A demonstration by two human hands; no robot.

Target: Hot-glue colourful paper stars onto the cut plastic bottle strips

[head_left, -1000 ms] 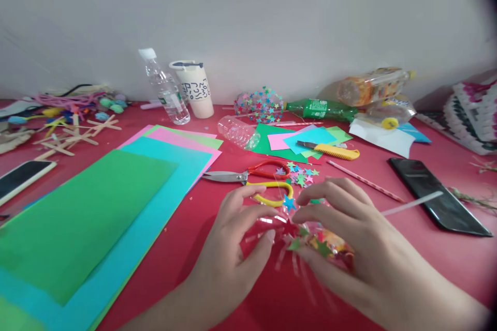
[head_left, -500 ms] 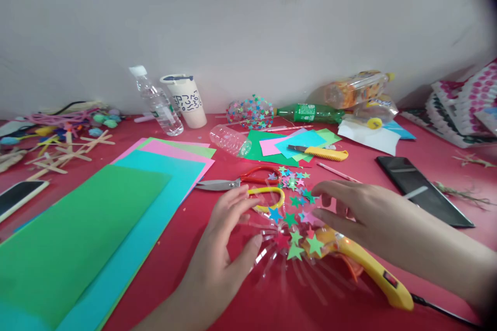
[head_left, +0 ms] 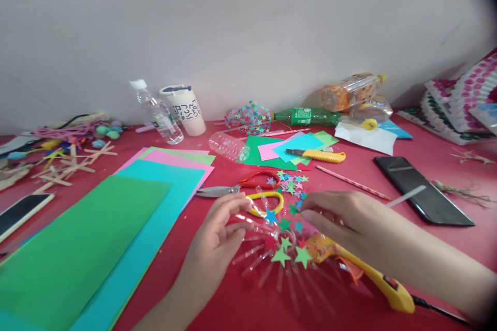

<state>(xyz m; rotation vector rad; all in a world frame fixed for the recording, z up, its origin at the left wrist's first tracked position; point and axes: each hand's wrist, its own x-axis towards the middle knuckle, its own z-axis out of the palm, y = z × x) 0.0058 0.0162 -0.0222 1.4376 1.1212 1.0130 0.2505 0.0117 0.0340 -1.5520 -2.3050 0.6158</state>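
Observation:
A clear plastic bottle piece (head_left: 285, 243), cut into many splayed strips, lies in front of me with paper stars along its strips. My left hand (head_left: 217, 238) is at its left side, thumb and fingers closed round the end of a clear strip. At the far right side of the piece is my right hand (head_left: 337, 214), its fingers curled and pinched beside a green star (head_left: 293, 209); what lies between them is hidden. A yellow glue gun (head_left: 365, 264) rests under my right forearm. Loose small stars (head_left: 291, 183) lie beyond the hands.
Red-and-yellow-handled scissors (head_left: 225, 191) lie behind the left hand. Coloured paper sheets (head_left: 116, 227) cover the left side. Farther back are a yellow cutter (head_left: 322, 155), a green bottle (head_left: 305, 116), a white cup (head_left: 186, 111) and a star-covered bottle (head_left: 248, 116). A black phone (head_left: 419, 191) lies right.
My left hand has closed from a spread pose onto a strip and shifted slightly left. The right hand has moved a little left, its fingers drawn closer together. The view has tilted up.

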